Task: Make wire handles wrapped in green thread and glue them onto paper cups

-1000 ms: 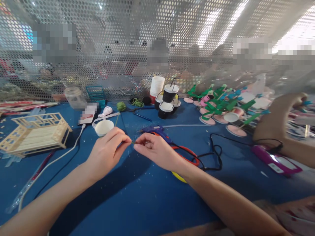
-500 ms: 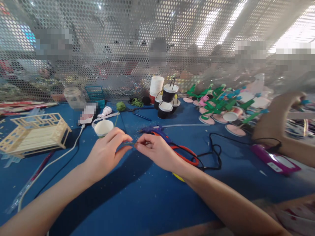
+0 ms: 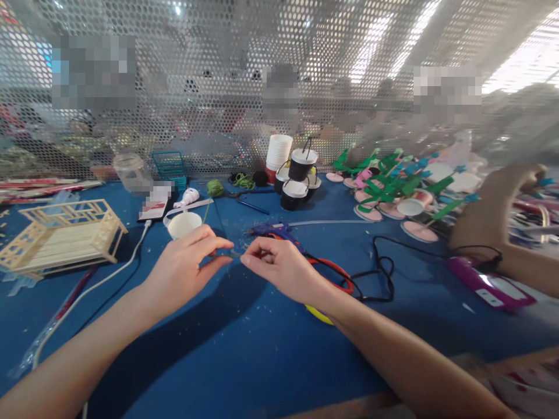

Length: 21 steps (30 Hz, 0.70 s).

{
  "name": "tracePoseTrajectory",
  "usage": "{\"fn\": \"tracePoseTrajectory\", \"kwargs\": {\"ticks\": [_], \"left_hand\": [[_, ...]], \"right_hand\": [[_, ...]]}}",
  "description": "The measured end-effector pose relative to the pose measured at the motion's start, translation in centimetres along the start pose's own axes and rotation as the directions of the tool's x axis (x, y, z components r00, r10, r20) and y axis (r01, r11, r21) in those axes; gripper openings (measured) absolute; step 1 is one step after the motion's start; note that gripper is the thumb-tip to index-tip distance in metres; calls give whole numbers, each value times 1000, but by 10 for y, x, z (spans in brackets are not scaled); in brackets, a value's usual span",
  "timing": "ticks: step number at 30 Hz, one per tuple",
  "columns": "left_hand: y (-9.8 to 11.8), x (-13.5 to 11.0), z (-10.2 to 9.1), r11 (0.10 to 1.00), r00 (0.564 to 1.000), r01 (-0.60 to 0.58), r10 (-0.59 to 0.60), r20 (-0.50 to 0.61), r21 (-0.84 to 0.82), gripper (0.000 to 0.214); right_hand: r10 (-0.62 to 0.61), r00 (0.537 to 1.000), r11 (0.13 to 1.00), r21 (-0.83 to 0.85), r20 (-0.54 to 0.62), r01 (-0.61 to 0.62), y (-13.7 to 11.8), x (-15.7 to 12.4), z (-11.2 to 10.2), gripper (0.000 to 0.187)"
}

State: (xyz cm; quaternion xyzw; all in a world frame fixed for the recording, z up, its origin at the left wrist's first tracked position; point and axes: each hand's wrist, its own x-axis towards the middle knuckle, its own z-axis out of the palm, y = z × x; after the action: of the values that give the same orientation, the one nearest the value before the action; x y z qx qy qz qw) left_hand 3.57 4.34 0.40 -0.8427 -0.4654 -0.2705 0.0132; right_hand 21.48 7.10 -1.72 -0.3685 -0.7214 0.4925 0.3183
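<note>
Beneath both hands we see the blue tabletop point(image 3: 227, 366), whose clutter just beyond the fingertips is, we judge, the chief source of trouble. The left hand point(image 3: 174, 276) parts its thumb and forefinger tips; whether its other fingers grip anything, we cannot tell. The right hand point(image 3: 279, 265) holds a fingertip pinch on the smallest item, listed last. To the right of that hand we trace a looped black cord point(image 3: 378, 300); a forearm sweeping outward could snag it and drag the glue gun point(image 3: 286, 233), which lies just beyond the right knuckles. If its nozzle is hot, which we cannot see, a brush would burn. Just beyond the left hand, the white paper cup point(image 3: 185, 223) could tip under a forward nudge. Farther beyond that hand, the green yarn ball point(image 3: 215, 188) might roll if its line were tugged. Finally, the thin strand point(image 3: 236, 254) emerges from the right pinch into the gap between the hands; being so fine, it could slip or twist should that pinch slacken.
</note>
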Motion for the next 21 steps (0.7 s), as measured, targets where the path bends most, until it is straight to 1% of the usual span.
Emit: {"fn": "tracePoseTrajectory", "kwargs": {"ticks": [3, 7, 9, 11, 13, 14, 16, 18, 19, 21], "left_hand": [[-1, 2, 2, 996, 996, 79, -78, 40, -29, 21], [0, 3, 5, 987, 989, 116, -106, 100, -110, 14], [0, 3, 5, 982, 986, 133, -117, 116, -136, 14], [-1, 2, 4, 984, 983, 147, -134, 128, -100, 15], [-2, 1, 2, 989, 976, 147, -145, 164, 1, 13], [-2, 0, 1, 988, 967, 140, -150, 206, 61, 12], [-2, -2, 1, 982, 934, 106, -152, 325, 153, 11], [-1, -3, 0, 983, 899, 78, -142, 414, 167, 14], [0, -2, 0, 986, 895, 78, -135, 425, 149, 17], [2, -1, -2, 989, 913, 114, -143, 383, 99, 23]], "right_hand": [[5, 1000, 1000, 5, 10, -5, -2, -1, 0, 17], [1, 1000, 1000, 9, 26, -1, -3, -2, 0, 16], [-4, 1000, 1000, 10, 27, 4, -4, -2, 0, 15], [-1, 1000, 1000, 4, 27, 1, -5, -3, -1, 15], [6, 1000, 1000, -3, 25, -6, -5, -3, -1, 16], [10, 1000, 1000, -7, 23, -10, -5, -2, 0, 16], [14, 1000, 1000, -9, 21, -14, -5, -2, 0, 17], [13, 1000, 1000, -13, 23, -13, -5, -2, 0, 17], [11, 1000, 1000, -15, 22, -11, -4, -2, 0, 17], [9, 1000, 1000, -20, 17, -8, -3, -2, 0, 16]]}}
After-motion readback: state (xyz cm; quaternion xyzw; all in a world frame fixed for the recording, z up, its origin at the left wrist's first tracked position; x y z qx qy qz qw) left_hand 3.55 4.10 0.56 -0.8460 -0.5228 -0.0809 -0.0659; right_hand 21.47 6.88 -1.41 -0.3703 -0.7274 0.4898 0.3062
